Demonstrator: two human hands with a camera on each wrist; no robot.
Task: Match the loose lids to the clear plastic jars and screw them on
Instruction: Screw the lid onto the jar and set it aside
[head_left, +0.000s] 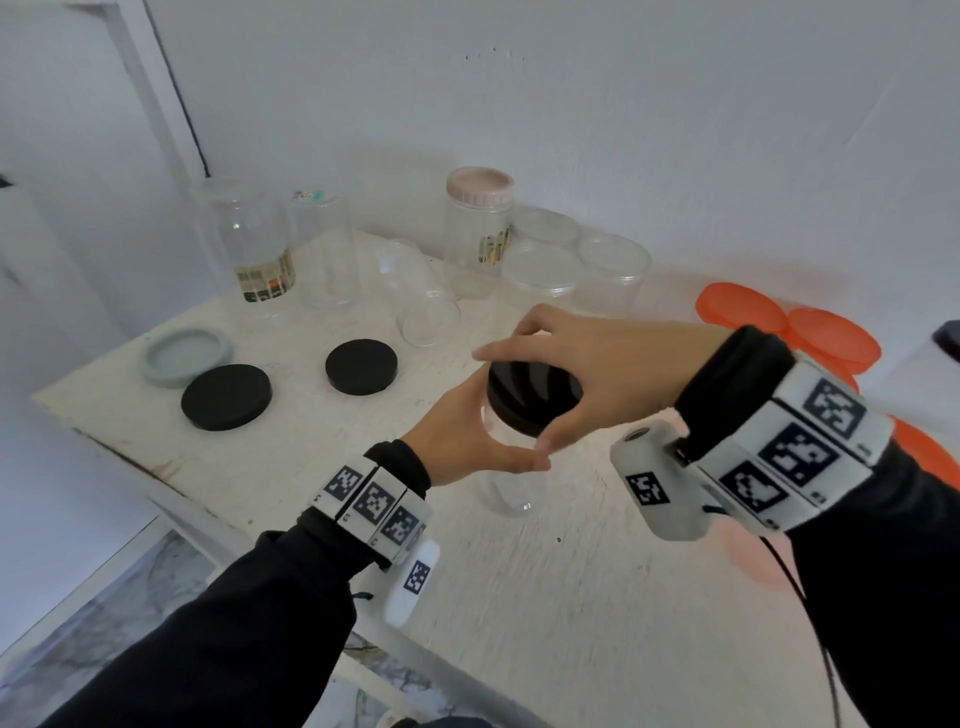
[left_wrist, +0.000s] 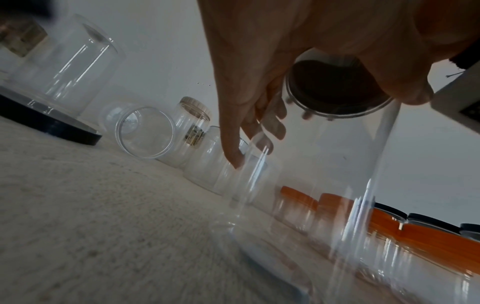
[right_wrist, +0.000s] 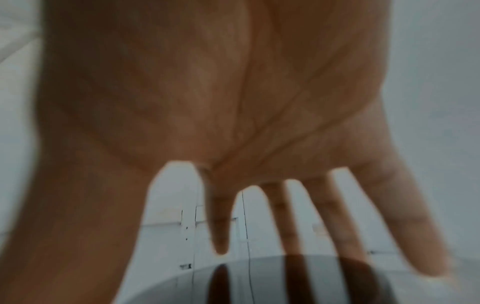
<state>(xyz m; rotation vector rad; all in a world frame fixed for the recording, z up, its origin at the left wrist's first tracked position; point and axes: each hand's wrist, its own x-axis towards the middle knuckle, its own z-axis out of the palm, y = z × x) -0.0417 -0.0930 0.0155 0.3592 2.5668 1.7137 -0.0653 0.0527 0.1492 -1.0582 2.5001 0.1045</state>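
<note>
Still, labels blurred, unreadable

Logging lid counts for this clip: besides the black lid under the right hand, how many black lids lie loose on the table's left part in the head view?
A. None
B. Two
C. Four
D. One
B: two loose black lids lie flat on the table, beside a grey lid, while the right hand grips a third black lid atop the clear jar that the left hand holds.
</note>
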